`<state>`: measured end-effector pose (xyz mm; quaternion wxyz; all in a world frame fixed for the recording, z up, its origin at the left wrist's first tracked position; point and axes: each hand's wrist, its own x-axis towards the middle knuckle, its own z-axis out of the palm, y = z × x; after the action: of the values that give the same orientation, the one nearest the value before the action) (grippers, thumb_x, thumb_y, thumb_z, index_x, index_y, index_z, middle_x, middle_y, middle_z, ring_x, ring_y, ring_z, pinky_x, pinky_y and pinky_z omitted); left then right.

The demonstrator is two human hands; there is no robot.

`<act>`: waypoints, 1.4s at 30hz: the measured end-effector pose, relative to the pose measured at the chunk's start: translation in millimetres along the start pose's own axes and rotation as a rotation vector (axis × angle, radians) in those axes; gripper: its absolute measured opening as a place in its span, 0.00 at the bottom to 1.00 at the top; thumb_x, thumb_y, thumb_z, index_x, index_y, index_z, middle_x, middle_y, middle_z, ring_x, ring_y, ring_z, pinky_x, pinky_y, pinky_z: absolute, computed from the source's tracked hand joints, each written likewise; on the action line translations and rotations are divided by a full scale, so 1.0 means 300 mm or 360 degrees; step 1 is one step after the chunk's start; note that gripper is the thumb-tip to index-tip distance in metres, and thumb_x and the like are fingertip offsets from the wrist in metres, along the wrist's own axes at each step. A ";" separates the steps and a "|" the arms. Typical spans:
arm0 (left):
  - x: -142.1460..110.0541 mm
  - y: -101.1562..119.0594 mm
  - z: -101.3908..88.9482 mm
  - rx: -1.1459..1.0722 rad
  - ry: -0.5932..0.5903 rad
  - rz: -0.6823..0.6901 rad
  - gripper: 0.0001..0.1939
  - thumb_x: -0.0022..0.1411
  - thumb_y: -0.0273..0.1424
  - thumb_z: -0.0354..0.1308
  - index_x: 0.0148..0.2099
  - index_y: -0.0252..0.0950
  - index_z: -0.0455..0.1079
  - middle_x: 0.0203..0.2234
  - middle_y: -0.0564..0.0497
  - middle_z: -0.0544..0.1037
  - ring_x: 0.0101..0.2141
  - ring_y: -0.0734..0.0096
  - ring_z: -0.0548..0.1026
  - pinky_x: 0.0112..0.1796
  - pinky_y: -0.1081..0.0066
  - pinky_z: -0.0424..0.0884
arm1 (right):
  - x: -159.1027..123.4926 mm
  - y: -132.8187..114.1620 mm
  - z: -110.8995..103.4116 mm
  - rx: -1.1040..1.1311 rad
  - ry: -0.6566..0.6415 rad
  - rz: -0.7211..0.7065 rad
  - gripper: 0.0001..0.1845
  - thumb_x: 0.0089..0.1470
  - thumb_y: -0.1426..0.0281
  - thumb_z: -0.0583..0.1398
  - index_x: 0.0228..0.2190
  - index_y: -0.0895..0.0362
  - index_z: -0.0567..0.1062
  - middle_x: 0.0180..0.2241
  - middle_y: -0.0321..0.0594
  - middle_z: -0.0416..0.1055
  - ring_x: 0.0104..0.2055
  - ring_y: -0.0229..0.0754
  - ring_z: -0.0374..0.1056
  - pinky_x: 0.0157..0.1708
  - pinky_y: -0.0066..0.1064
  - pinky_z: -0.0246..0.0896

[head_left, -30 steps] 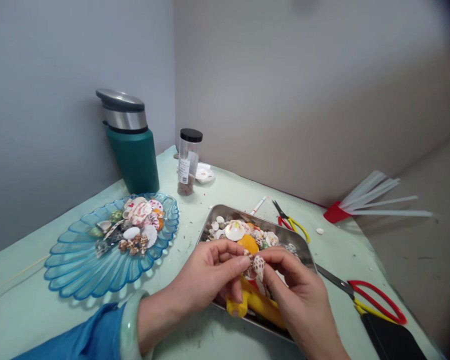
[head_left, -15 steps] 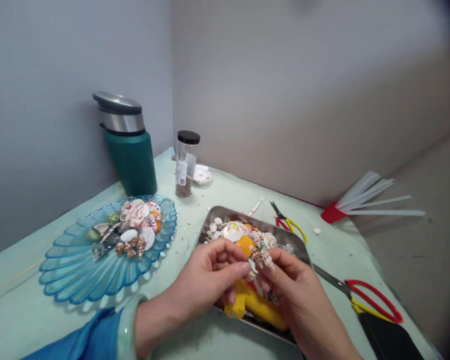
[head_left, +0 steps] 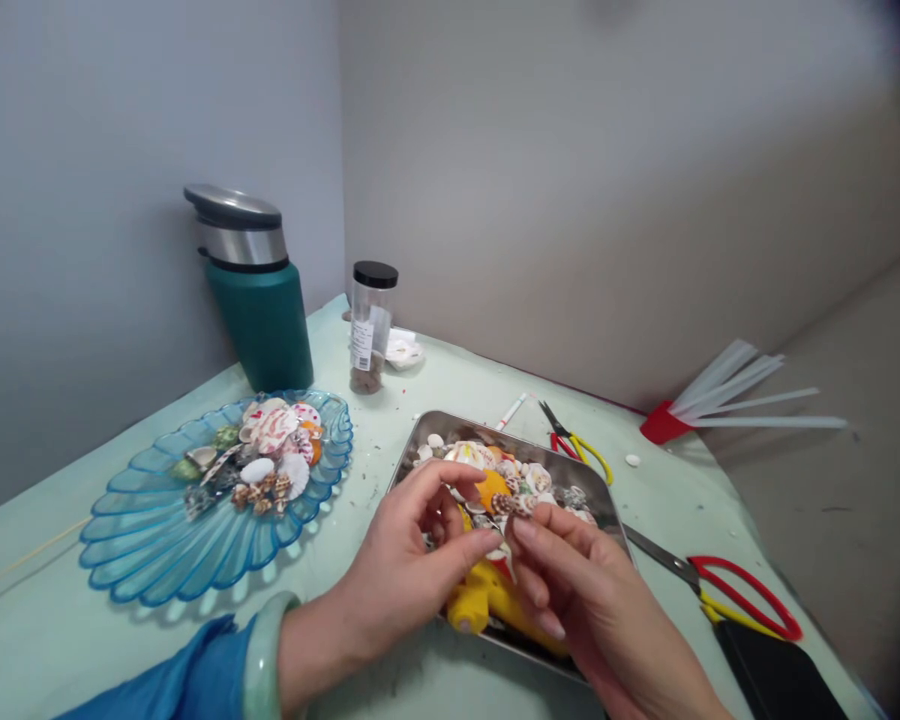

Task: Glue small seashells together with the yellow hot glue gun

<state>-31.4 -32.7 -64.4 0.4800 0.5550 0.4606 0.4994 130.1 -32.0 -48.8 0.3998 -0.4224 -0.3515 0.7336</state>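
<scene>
Between the thumb and fingers of my right hand (head_left: 581,570) is a small spiral seashell (head_left: 511,503), brown and white with a knobbly surface. My left hand (head_left: 427,545) is just left of it, thumb and forefinger apart, holding nothing I can see. Under both hands lies a metal tray (head_left: 616,520) of mixed shells, among them a white scallop shell (head_left: 471,454) and an orange one (head_left: 493,489). A smooth yellow object (head_left: 468,608) with a rounded stub rests across the tray's near side, partly hidden by my right hand.
Left stands a blue scalloped dish (head_left: 142,545) with shells, behind it a teal bottle (head_left: 262,320) and a clear jar (head_left: 372,330). Small scissors (head_left: 579,450) and larger red-and-yellow scissors (head_left: 742,590) lie right, near a red cup (head_left: 664,424) of translucent sticks.
My left thumb and forefinger have spread apart, away from the spiral shell. My right hand keeps the shell, now slightly lower left and turned.
</scene>
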 end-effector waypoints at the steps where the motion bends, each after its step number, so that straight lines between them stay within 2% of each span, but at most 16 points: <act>1: 0.001 0.000 0.000 0.0010 -0.0009 0.0022 0.14 0.54 0.28 0.63 0.45 0.38 0.69 0.33 0.51 0.72 0.27 0.74 0.69 0.28 0.75 0.69 | -0.001 0.001 0.001 -0.0015 0.0005 0.0000 0.15 0.52 0.63 0.64 0.24 0.57 0.66 0.13 0.27 0.61 0.14 0.27 0.50 0.17 0.22 0.39; 4: 0.003 -0.002 -0.001 0.0034 -0.0042 0.0109 0.10 0.55 0.28 0.62 0.42 0.38 0.70 0.37 0.50 0.71 0.28 0.75 0.69 0.28 0.75 0.68 | -0.003 0.004 0.005 -0.0072 0.0002 -0.0009 0.15 0.52 0.63 0.64 0.24 0.57 0.66 0.14 0.27 0.61 0.14 0.27 0.50 0.17 0.22 0.39; 7: 0.004 -0.003 -0.003 0.0041 -0.0052 0.0138 0.08 0.56 0.29 0.62 0.40 0.37 0.70 0.37 0.50 0.70 0.28 0.75 0.69 0.28 0.75 0.69 | -0.004 0.005 0.010 -0.0139 0.0013 -0.0024 0.16 0.51 0.62 0.64 0.24 0.57 0.65 0.14 0.27 0.61 0.14 0.27 0.49 0.16 0.22 0.38; 11: 0.001 -0.003 -0.003 0.0028 -0.0044 0.0109 0.07 0.57 0.30 0.61 0.39 0.37 0.71 0.38 0.50 0.71 0.28 0.75 0.69 0.28 0.75 0.69 | -0.002 0.005 0.012 -0.0252 0.0012 -0.0055 0.17 0.51 0.60 0.64 0.23 0.57 0.65 0.14 0.26 0.59 0.15 0.27 0.47 0.16 0.22 0.37; 14: 0.001 -0.004 0.000 -0.0005 -0.0025 0.0043 0.06 0.57 0.30 0.61 0.39 0.37 0.71 0.35 0.50 0.72 0.28 0.74 0.70 0.27 0.75 0.68 | -0.001 -0.002 0.006 -0.0502 0.0080 -0.0103 0.19 0.49 0.57 0.64 0.21 0.57 0.66 0.13 0.27 0.59 0.15 0.27 0.49 0.15 0.21 0.40; 16: 0.001 -0.006 0.001 -0.0035 -0.0020 -0.0027 0.07 0.57 0.31 0.61 0.39 0.37 0.71 0.30 0.52 0.72 0.27 0.74 0.69 0.26 0.75 0.68 | -0.002 -0.010 0.000 -0.0739 0.0247 -0.0269 0.17 0.46 0.57 0.65 0.22 0.57 0.69 0.15 0.29 0.62 0.17 0.30 0.53 0.16 0.22 0.47; 19: 0.001 -0.010 0.002 -0.0064 -0.0031 -0.0117 0.09 0.57 0.33 0.60 0.40 0.36 0.71 0.23 0.55 0.69 0.25 0.74 0.68 0.25 0.76 0.67 | -0.007 -0.020 -0.011 -0.1078 0.0461 -0.0658 0.12 0.46 0.61 0.65 0.29 0.55 0.73 0.23 0.34 0.69 0.23 0.36 0.62 0.22 0.26 0.59; 21: 0.002 -0.010 0.002 -0.0074 -0.0051 -0.0143 0.10 0.57 0.34 0.60 0.40 0.35 0.71 0.22 0.55 0.68 0.24 0.74 0.68 0.25 0.76 0.67 | -0.011 -0.021 -0.017 -0.1244 0.0444 -0.0827 0.11 0.49 0.63 0.63 0.36 0.53 0.74 0.27 0.35 0.71 0.26 0.38 0.65 0.26 0.28 0.62; 23: 0.003 -0.009 0.002 -0.0088 -0.0072 -0.0159 0.09 0.56 0.33 0.60 0.39 0.35 0.71 0.22 0.55 0.69 0.23 0.75 0.68 0.24 0.76 0.66 | -0.014 -0.019 -0.020 -0.1339 0.0368 -0.0904 0.13 0.52 0.65 0.61 0.41 0.52 0.74 0.28 0.36 0.72 0.27 0.38 0.66 0.28 0.29 0.63; 30: 0.005 -0.005 0.004 -0.0193 -0.0124 -0.0159 0.14 0.56 0.33 0.60 0.45 0.34 0.72 0.23 0.55 0.69 0.21 0.77 0.68 0.23 0.76 0.65 | -0.011 -0.008 -0.025 -0.1382 0.0301 -0.0968 0.10 0.55 0.66 0.60 0.41 0.51 0.74 0.26 0.33 0.71 0.25 0.37 0.65 0.26 0.28 0.63; 37: 0.006 -0.003 0.008 -0.0211 -0.0117 -0.0266 0.15 0.54 0.34 0.61 0.43 0.31 0.72 0.18 0.56 0.68 0.17 0.77 0.67 0.19 0.77 0.64 | -0.009 -0.001 -0.029 -0.1363 0.0281 -0.0999 0.08 0.56 0.67 0.60 0.39 0.51 0.74 0.26 0.33 0.71 0.25 0.37 0.65 0.27 0.28 0.62; 42: 0.005 -0.007 0.007 -0.0232 -0.0120 -0.0239 0.14 0.54 0.34 0.61 0.42 0.31 0.72 0.17 0.57 0.69 0.16 0.78 0.67 0.19 0.77 0.64 | -0.005 0.010 -0.027 -0.1336 0.0319 -0.1029 0.06 0.55 0.68 0.61 0.37 0.52 0.75 0.27 0.34 0.71 0.25 0.37 0.66 0.28 0.30 0.63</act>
<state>-29.3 -31.0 -66.6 0.5721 0.5009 0.4449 0.4731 137.2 -33.2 -54.0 0.4335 -0.4840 -0.6868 0.3256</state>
